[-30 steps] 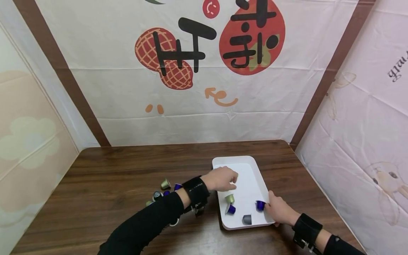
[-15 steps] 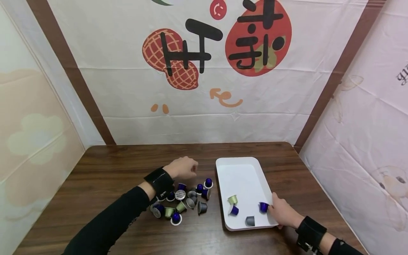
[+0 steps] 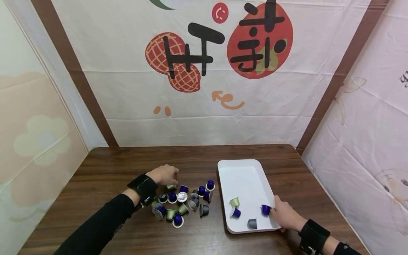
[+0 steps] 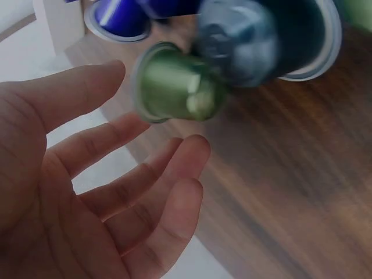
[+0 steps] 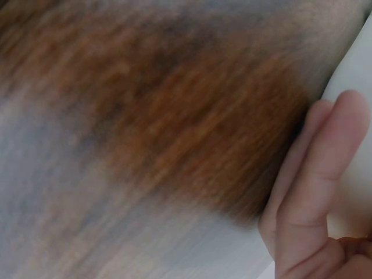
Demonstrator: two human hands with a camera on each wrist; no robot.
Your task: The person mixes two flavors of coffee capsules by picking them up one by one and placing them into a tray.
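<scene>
My left hand (image 3: 164, 174) is over the far left side of a loose cluster of coffee capsules. In the left wrist view its thumb and loosely bent fingers lie around a green coffee capsule (image 4: 177, 87), with a gap showing between them. Blue capsules (image 3: 177, 220) and grey capsules (image 3: 204, 210) lie close by on the table. At the tray's near right corner, my right hand (image 3: 287, 214) grips the rim of the white tray (image 3: 245, 173). Inside the tray are a green capsule (image 3: 234, 202), two blue capsules (image 3: 266, 210) and a grey capsule (image 3: 252, 224).
The brown wooden table (image 3: 121, 163) extends around the cluster and the tray. Behind it hangs a white printed cloth (image 3: 127, 124), and another pale cloth (image 3: 360, 141) hangs along the right side.
My left hand has moved left from above the tray to the capsule cluster. The right hand stays on the tray's edge. Tray and capsules look unmoved apart from a slight view shift.
</scene>
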